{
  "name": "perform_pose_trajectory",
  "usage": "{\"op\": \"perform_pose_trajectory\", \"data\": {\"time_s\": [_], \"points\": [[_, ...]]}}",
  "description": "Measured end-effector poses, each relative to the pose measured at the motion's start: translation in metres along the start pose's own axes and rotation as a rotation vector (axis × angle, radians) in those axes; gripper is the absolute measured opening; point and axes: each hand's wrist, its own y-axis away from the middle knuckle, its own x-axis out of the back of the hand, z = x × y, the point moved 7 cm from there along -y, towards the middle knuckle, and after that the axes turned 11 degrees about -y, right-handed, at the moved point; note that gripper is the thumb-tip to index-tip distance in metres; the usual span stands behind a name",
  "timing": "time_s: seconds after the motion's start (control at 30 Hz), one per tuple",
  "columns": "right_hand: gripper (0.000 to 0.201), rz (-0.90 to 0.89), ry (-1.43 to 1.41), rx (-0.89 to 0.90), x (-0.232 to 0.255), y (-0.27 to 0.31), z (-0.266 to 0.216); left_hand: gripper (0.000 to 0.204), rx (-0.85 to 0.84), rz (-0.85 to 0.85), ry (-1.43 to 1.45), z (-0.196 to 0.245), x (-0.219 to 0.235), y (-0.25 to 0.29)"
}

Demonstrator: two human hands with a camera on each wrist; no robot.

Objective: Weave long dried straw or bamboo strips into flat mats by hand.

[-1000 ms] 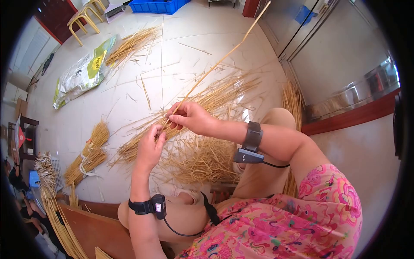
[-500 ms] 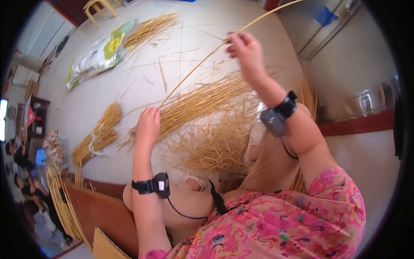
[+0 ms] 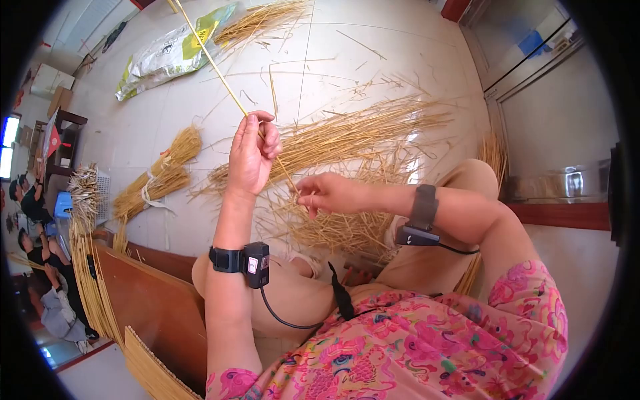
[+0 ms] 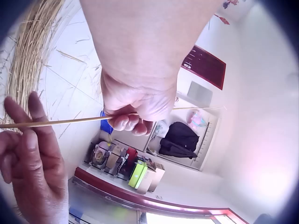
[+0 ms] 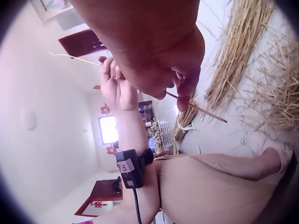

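A long yellow straw stalk (image 3: 213,63) runs slantwise between both hands, its upper part reaching past the top of the head view. My left hand (image 3: 255,150) grips it around the middle, fingers curled. Lower and to the right, my right hand (image 3: 333,193) holds the stalk near its lower end. In the left wrist view the stalk (image 4: 70,121) passes between the right thumb and fingers. The right wrist view shows the stalk's cut end (image 5: 217,118) sticking out beyond those fingers. Beneath the hands lies a loose straw bundle (image 3: 333,143) with a heap of short straw pieces (image 3: 353,230).
A tied straw bundle (image 3: 160,170) lies on the floor to the left. Farther off, a printed bag (image 3: 175,50) has more straw (image 3: 260,30) beside it. A brown wooden board (image 3: 150,287) stands at the left leg, and a metal-fronted cabinet (image 3: 553,120) at the right.
The right hand slid out along the stalk to the far right, then came back below the left hand. The left hand has risen and the stalk now leans up to the left.
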Motion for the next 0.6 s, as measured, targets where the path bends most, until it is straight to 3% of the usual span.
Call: {"op": "perform_pose_trajectory", "data": {"time_s": [0.03, 0.17, 0.23, 0.27, 0.33, 0.43, 0.5, 0.6], "points": [[0.029, -0.063, -0.081, -0.074, -0.01, 0.0, 0.007, 0.028, -0.001, -0.038, 0.029, -0.002, 0.0, -0.001], [0.018, 0.01, -0.088, -0.003, -0.003, -0.002, -0.012, 0.054, 0.057, 0.122, -0.135, -0.012, 0.005, -0.002], [0.019, 0.211, -0.033, 0.124, 0.034, 0.0, -0.048, 0.066, 0.119, 0.195, -0.14, -0.021, 0.014, 0.0], [0.02, 0.319, -0.016, 0.16, 0.059, 0.006, -0.065, 0.068, 0.148, 0.214, -0.282, -0.024, 0.018, 0.002], [0.022, 0.544, 0.03, 0.224, 0.103, 0.056, -0.124, 0.07, 0.224, 0.271, -0.437, -0.032, 0.035, 0.004], [0.027, 0.893, 0.204, 0.279, 0.161, 0.163, -0.167, 0.065, 0.31, 0.369, -0.509, -0.044, 0.059, 0.008], [0.028, 1.059, 0.211, 0.307, 0.186, 0.242, -0.17, 0.06, 0.294, 0.415, -0.579, -0.043, 0.066, 0.009], [0.02, 1.271, 0.423, 0.061, 0.208, 0.352, -0.135, 0.054, 0.236, 0.454, -0.661, -0.037, 0.067, 0.007]]}}
